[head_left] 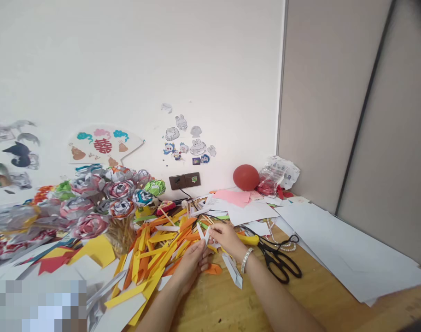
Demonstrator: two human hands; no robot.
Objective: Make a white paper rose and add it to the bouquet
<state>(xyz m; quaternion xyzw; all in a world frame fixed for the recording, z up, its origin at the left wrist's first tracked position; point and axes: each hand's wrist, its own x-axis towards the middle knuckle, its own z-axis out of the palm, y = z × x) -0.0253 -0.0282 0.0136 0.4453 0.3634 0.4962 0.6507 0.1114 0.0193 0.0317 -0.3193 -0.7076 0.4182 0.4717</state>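
From my feed, the wooden table point(335, 295) is buried in a heap of orange and yellow paper strips point(155, 251); black scissors point(278, 258) lie just beside my right hand point(227, 237); both it and my left hand point(191, 263) seem pinched together on a small white folded strip point(206, 236), which could tear or vanish into the clutter if it slips.

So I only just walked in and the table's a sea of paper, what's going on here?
A person sits at a wooden table in a corner, working with paper. Both hands meet over a pile of orange and yellow paper strips: the left hand and the right hand pinch a small white folded strip between them. Black scissors lie untouched just to the right, and a bunch of finished paper roses stands to the left by the wall.
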